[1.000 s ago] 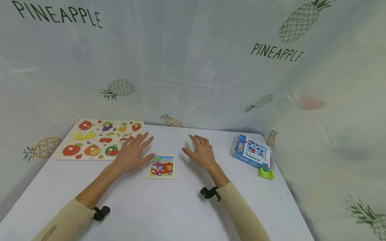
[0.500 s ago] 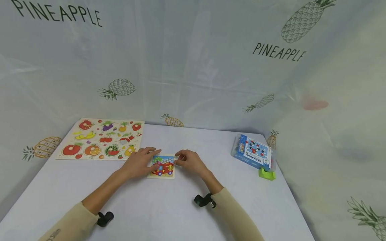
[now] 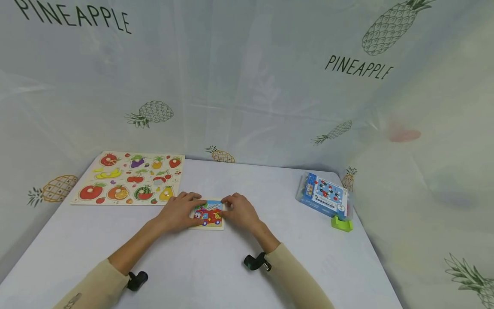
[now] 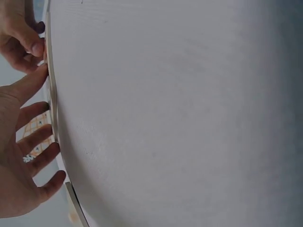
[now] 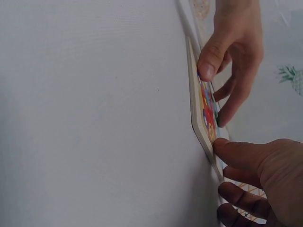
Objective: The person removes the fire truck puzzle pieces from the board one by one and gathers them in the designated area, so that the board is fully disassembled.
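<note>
A small square wooden puzzle (image 3: pixel 211 219) with a red fire engine picture lies flat on the white table, between the two hands. My left hand (image 3: pixel 178 213) holds its left side, thumb on the picture and index finger at the far edge. The left wrist view shows that hand's other fingers (image 4: pixel 41 158) spread apart. On the right side of the puzzle, my right hand (image 3: pixel 242 213) has its thumb and index finger close together at the edge, the fingers curled. In the right wrist view the right thumb (image 5: pixel 225 149) touches the puzzle's rim.
A large fruit puzzle board (image 3: pixel 133 169) lies at the back left, just beyond the left hand. At the far right lies a blue boxed set (image 3: pixel 324 195), with a green plastic piece (image 3: pixel 341 224) in front of it. A pineapple-print curtain (image 3: pixel 247 94) hangs behind the table.
Both hands have come down and inward onto the fire engine puzzle from spread positions above the table. Over the last half second the right thumb has moved slightly down the puzzle's edge.
</note>
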Demonstrator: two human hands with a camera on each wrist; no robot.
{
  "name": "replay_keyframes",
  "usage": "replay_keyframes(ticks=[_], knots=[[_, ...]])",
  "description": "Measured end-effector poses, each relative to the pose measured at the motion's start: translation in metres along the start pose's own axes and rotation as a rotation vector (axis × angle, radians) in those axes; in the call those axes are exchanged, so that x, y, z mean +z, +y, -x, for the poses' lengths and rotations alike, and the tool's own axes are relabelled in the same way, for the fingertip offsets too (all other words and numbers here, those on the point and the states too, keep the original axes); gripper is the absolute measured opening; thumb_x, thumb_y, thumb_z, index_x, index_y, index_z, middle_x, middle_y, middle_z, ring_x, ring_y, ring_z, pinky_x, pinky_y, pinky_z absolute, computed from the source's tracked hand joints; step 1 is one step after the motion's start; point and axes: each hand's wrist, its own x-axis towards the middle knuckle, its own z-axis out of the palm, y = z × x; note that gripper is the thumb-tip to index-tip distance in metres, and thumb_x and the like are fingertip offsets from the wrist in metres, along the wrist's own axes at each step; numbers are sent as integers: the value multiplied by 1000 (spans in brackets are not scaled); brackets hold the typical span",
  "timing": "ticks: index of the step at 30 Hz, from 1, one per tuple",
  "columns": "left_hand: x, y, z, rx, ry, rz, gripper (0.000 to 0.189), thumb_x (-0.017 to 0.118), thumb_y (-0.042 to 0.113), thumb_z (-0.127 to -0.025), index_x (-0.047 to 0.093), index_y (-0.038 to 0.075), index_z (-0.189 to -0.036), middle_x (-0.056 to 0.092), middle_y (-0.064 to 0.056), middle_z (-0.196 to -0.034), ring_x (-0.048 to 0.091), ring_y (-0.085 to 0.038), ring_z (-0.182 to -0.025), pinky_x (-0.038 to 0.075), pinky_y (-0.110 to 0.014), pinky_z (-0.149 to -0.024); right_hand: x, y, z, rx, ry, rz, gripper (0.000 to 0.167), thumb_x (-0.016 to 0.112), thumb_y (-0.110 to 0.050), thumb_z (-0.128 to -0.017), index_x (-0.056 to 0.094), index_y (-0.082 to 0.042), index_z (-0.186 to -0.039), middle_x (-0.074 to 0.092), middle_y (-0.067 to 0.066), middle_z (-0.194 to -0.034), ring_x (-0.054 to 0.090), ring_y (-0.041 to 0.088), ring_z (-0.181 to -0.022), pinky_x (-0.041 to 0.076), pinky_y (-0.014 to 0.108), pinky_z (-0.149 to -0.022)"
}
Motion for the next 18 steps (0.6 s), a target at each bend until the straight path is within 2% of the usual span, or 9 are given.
replay_keyframes(ticks=[10, 18], knots=[[-1, 0, 0, -16, -27, 4, 64, 78, 52, -82, 64, 20, -136, 57, -8, -140, 49, -35, -125, 44, -60, -92, 2, -2, 0, -25, 5, 21, 29, 76, -36, -89, 74, -18, -112, 63, -3, -100, 57, 11, -90, 50, 30, -80], [-3, 2, -3, -19, -41, -4, 64, 79, 52, -81, 64, 20, -135, 58, -8, -138, 51, -34, -123, 45, -60, -91, 4, -1, -1, -5, 9, -4, 36, 75, -35, -89, 71, -15, -119, 62, -2, -100, 56, 12, -88, 49, 29, -79]])
